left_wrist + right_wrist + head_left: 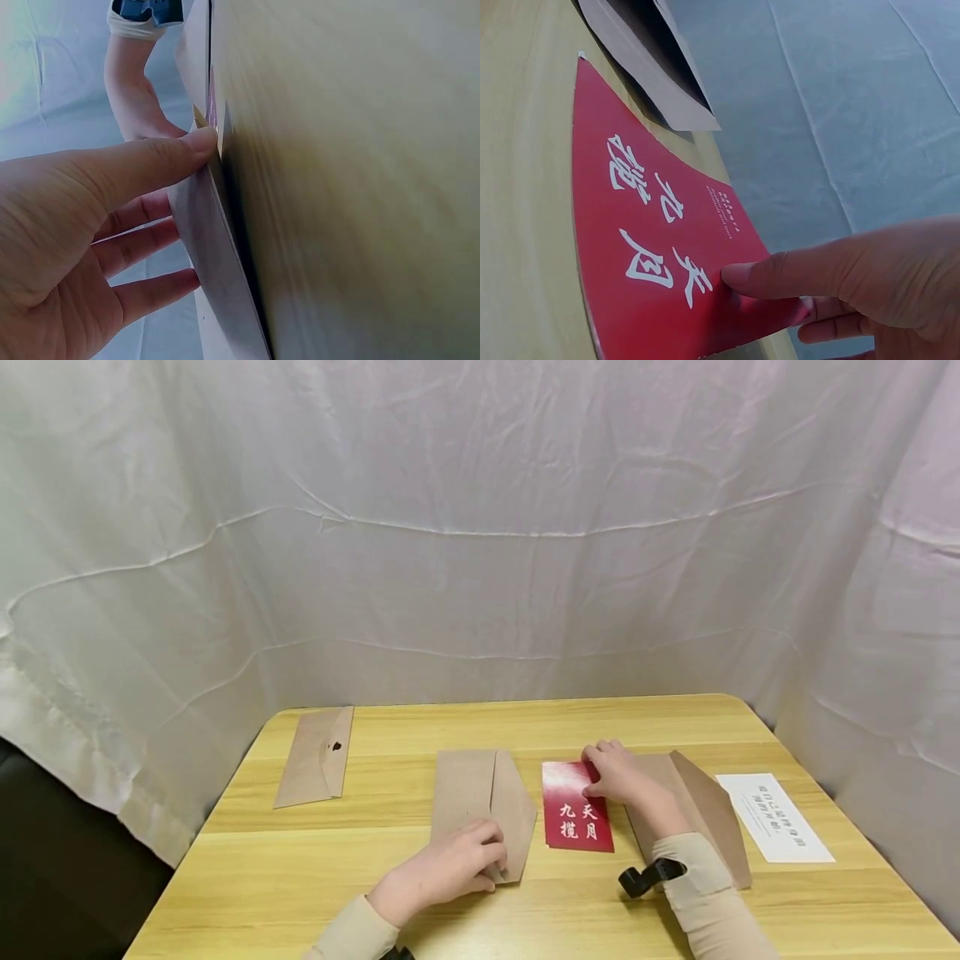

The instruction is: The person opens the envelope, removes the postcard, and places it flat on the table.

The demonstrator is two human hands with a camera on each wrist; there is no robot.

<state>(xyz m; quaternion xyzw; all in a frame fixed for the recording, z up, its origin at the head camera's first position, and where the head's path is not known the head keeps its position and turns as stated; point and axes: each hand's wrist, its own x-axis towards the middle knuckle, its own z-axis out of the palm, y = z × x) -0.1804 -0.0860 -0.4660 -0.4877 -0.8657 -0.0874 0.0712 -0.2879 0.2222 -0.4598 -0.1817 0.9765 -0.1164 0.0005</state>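
On the table, the middle envelope lies with its pointed flap spread toward the red card, which probably keeps its opening on the card's side. Your left hand has its near edge between thumb and fingers, with little gap, likely to steady it and raise that edge. The right envelope lies partly behind your right forearm, its flap out toward the white card; the left envelope sits apart, flap folded over. Between the middle and right envelopes, the red card is in your right hand, thumb on its face and fingers past its edge, nearly closed, perhaps to lift that side. It is deep red, fading to white at its far end, and bows slightly under large white brush-style characters and tiny print.
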